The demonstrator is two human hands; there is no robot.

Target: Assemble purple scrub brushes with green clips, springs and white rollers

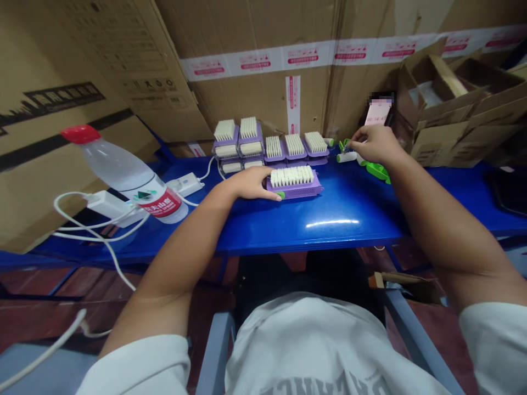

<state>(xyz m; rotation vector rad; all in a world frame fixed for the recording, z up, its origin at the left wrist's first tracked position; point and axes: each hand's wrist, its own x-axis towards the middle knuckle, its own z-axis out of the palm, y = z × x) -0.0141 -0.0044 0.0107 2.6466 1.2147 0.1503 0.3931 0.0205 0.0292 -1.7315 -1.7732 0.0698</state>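
On the blue table lies a purple plastic brush piece (295,189) with rows of white bristles on top and a green tab at its left end. My left hand (255,182) is closed around that left end, thumb along the front side. Farther right, my right hand (375,144) pinches with thumb and forefinger at a cluster of small parts; what lies between the fingertips is too small to make out. Bright green parts (377,171) and a white cylinder with a green end (346,157) lie under and beside it.
Several similar purple and white brush pieces (285,147) stand in a row at the back, some stacked. At left are a water bottle (123,170), power adapters (107,204) and white cables. A lit phone (377,112) and cardboard boxes (448,118) stand at the back right.
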